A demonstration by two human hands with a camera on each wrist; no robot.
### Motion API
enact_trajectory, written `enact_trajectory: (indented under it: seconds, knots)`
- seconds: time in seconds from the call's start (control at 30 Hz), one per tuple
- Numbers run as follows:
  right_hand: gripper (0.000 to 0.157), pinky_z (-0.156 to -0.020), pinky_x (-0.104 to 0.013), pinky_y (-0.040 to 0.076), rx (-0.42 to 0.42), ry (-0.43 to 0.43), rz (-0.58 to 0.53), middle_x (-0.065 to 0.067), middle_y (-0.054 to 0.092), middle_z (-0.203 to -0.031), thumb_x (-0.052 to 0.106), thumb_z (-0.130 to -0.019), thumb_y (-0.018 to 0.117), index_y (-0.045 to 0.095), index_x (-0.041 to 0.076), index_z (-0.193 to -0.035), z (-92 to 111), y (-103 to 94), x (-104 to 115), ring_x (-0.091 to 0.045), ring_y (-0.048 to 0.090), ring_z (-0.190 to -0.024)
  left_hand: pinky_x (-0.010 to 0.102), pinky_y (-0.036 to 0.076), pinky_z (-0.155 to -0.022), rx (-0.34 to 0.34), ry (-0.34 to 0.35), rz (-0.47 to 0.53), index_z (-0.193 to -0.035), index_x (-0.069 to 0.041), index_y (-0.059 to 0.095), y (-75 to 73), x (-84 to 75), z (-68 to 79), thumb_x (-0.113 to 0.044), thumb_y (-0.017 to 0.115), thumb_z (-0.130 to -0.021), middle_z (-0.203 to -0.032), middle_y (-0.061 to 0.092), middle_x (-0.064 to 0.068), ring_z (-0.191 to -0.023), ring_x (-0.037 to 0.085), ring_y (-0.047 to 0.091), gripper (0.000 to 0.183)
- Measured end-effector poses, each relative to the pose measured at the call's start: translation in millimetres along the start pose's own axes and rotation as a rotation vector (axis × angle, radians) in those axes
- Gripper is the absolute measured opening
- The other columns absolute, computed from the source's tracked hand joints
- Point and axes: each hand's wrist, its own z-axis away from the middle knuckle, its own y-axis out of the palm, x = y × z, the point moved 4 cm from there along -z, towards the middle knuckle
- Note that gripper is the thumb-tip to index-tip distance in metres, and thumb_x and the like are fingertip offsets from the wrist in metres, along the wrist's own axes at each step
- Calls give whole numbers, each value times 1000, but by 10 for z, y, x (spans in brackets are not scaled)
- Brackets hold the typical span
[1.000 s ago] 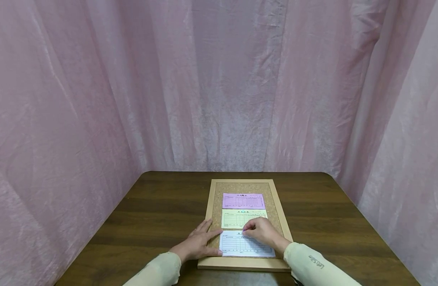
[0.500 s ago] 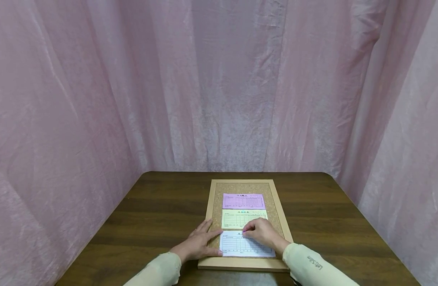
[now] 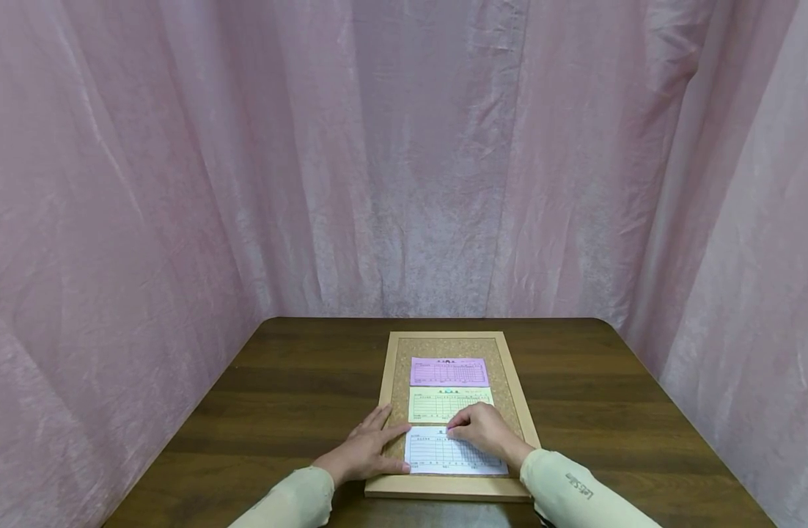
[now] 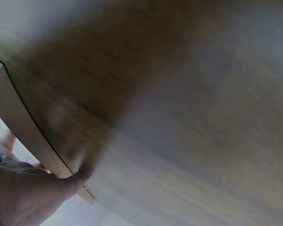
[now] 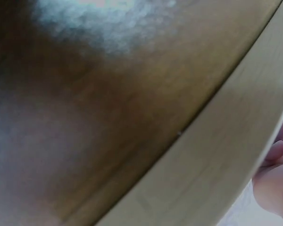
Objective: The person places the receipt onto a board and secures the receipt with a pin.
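Note:
A wood-framed cork board (image 3: 516,385) lies on the table with three printed slips in a column: pink (image 3: 449,372), pale green (image 3: 430,407) and white (image 3: 437,451). My left hand (image 3: 362,452) lies spread over the board's left frame, thumb at the white slip's lower left corner and index finger at its upper left. At the white slip's top middle, my right hand (image 3: 486,429) pinches a small purple push pin (image 3: 449,427), mostly hidden by the fingertips. In the left wrist view, fingers of the left hand (image 4: 33,193) touch the frame's outer edge.
Small pins show at the top middle of the pink and green slips, one dark, one light blue. The dark wooden table (image 3: 608,411) extends around the board. Pink curtains (image 3: 437,161) hang behind and at both sides.
Both hands hold nearly the same places. The right hand's fingertips stay at the white slip's top middle, with at most a tiny shift; the board and slips are still.

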Motion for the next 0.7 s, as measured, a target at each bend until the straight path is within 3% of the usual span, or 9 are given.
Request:
enact_trajectory:
  seconds: [0.37, 0.7]
  knots:
    - [7, -70, -30, 48, -22, 28, -13, 5, 73, -82, 17, -82, 81, 79, 11, -82, 15, -4, 3, -8, 60, -76, 69, 20, -109, -5, 0, -17, -147, -21, 51, 8, 10, -12, -60, 72, -82, -162, 18, 21, -147, 44, 12, 78]
    - [3, -69, -29, 48, -16, 3, -12, 7, 72, -82, 14, -82, 80, 79, 13, -85, 14, 10, -13, -9, 61, -77, 70, 21, -108, -5, 11, -20, -147, -20, 51, 3, -3, 4, -60, 71, -83, -161, 18, 22, -147, 45, 12, 78]
